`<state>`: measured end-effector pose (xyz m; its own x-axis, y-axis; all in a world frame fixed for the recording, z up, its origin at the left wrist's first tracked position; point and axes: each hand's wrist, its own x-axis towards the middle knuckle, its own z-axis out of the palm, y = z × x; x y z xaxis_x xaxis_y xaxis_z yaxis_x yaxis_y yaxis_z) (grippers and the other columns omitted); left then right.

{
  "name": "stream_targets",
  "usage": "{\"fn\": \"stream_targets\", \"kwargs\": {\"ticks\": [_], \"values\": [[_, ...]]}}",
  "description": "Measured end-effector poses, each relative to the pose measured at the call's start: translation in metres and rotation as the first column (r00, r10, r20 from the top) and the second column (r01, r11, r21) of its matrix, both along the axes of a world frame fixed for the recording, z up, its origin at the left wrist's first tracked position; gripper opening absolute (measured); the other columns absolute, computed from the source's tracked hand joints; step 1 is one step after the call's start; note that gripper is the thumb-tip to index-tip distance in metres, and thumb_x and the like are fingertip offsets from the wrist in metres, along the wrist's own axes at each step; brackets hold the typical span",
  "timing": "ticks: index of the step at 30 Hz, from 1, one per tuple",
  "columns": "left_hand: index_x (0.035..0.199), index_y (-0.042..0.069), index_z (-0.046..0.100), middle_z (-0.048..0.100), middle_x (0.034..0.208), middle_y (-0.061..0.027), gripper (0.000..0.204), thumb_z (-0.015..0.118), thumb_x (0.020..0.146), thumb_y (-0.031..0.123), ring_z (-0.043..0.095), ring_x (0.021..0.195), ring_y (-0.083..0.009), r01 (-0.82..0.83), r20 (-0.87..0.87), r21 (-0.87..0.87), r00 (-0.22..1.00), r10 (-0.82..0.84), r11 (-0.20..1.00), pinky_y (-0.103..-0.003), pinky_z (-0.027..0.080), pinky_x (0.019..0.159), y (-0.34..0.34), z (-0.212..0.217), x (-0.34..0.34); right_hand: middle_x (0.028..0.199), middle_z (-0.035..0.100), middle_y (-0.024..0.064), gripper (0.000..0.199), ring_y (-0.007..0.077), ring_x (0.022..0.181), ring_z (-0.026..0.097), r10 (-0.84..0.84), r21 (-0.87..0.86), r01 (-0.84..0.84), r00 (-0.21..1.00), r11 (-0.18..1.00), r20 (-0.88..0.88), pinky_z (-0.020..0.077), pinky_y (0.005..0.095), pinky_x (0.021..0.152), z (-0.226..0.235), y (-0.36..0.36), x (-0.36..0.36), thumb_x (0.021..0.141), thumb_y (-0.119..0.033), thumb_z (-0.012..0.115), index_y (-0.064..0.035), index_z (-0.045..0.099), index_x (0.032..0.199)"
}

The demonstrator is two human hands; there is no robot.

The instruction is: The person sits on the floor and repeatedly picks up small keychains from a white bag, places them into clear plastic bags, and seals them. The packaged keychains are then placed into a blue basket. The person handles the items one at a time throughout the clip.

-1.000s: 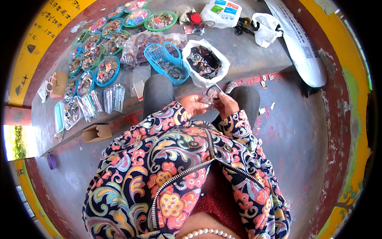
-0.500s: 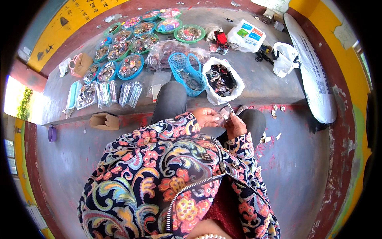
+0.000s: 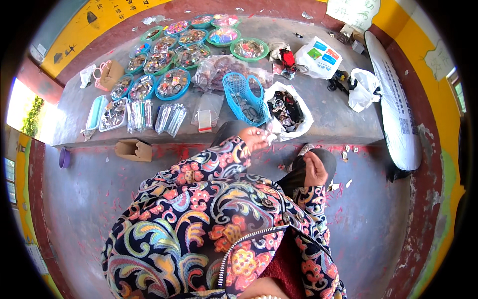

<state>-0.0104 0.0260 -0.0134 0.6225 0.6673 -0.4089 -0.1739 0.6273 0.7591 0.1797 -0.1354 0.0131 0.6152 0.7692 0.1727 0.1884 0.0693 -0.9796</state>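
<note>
My left hand (image 3: 253,138) is closed on a small, clear plastic bag (image 3: 270,134), just in front of a white plastic bag (image 3: 302,130). That white bag stands open, filled with a jumble of dark and shiny small pieces (image 3: 286,110). Over my right knee, my right hand (image 3: 314,170) has its fingers curled in; whatever it may hold is hidden. Left of the white bag leans a blue plastic basket (image 3: 237,92) with flat, roundish grey pieces (image 3: 249,111) in its bottom.
Several round baskets (image 3: 173,83) of small goods cover the platform's left. Nearer lie pen-like bundles in clear sleeves (image 3: 170,119) and a flat clear bag (image 3: 207,110). White bags (image 3: 318,59) and a long silvery board (image 3: 393,99) stand right. An open cardboard box (image 3: 133,149) is on the floor.
My hands, which were together at the small clear bag, have parted. The left keeps the bag and is nearer the white bag; the right has drawn back right and toward me.
</note>
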Motion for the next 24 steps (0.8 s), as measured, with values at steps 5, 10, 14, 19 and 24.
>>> {"fn": "stream_targets", "kwargs": {"ticks": [5,10,14,19,24], "values": [[0.087,0.000,0.057,0.061,0.077,-0.0060,0.011,0.054,0.080,0.008,0.059,0.066,-0.0112,0.001,-0.232,0.435,0.966,0.111,0.900,-0.022,0.048,0.060,0.082,0.017,-0.014,0.087,0.060,0.0130,0.019,0.0270,0.078,0.058,-0.071,-0.064,0.146,0.760,0.987,0.646,0.0467,0.0319,0.069,0.018,-0.006,0.013,0.075,-0.003,0.054,-0.0027,0.060,0.093],[0.089,0.001,0.057,0.062,0.076,-0.0082,0.015,0.053,0.077,0.009,0.059,0.069,-0.0164,0.384,-0.516,0.818,0.819,0.250,0.429,-0.029,0.046,0.061,0.149,0.047,-0.022,0.088,0.060,0.0118,0.020,0.0282,0.077,0.057,-0.001,-0.084,0.106,0.629,0.991,0.778,0.0446,0.0351,0.069,0.033,-0.006,-0.004,0.072,0.000,0.052,-0.0027,0.058,0.091],[0.086,0.008,0.058,0.059,0.076,-0.0160,0.014,0.052,0.073,0.009,0.056,0.074,-0.0337,0.770,-0.790,0.607,0.557,0.257,0.195,-0.040,0.044,0.064,0.158,0.043,-0.019,0.087,0.060,0.0111,0.021,0.0272,0.077,0.057,0.049,-0.137,0.091,0.633,0.986,0.772,0.0438,0.0344,0.070,0.051,-0.011,-0.014,0.070,0.000,0.052,-0.0023,0.057,0.091],[0.088,0.004,0.057,0.059,0.084,-0.0176,0.020,0.052,0.068,0.004,0.057,0.084,-0.0334,0.961,-0.946,0.278,0.272,0.176,0.009,-0.041,0.044,0.072,0.156,0.038,-0.002,0.085,0.061,0.0104,0.021,0.0263,0.075,0.057,0.081,-0.208,0.114,0.667,0.971,0.740,0.0442,0.0338,0.067,0.067,-0.005,-0.028,0.068,0.001,0.053,-0.0023,0.059,0.087],[0.091,0.004,0.058,0.058,0.090,-0.0177,0.022,0.052,0.070,0.007,0.056,0.088,-0.0327,1.000,-0.999,0.031,0.031,0.045,0.004,-0.040,0.044,0.075,0.172,0.000,0.016,0.081,0.061,0.0079,0.020,0.0234,0.071,0.057,0.115,-0.252,0.092,0.707,0.963,0.698,0.0442,0.0314,0.064,0.066,0.017,-0.034,0.067,0.001,0.054,-0.0047,0.060,0.086]]}}
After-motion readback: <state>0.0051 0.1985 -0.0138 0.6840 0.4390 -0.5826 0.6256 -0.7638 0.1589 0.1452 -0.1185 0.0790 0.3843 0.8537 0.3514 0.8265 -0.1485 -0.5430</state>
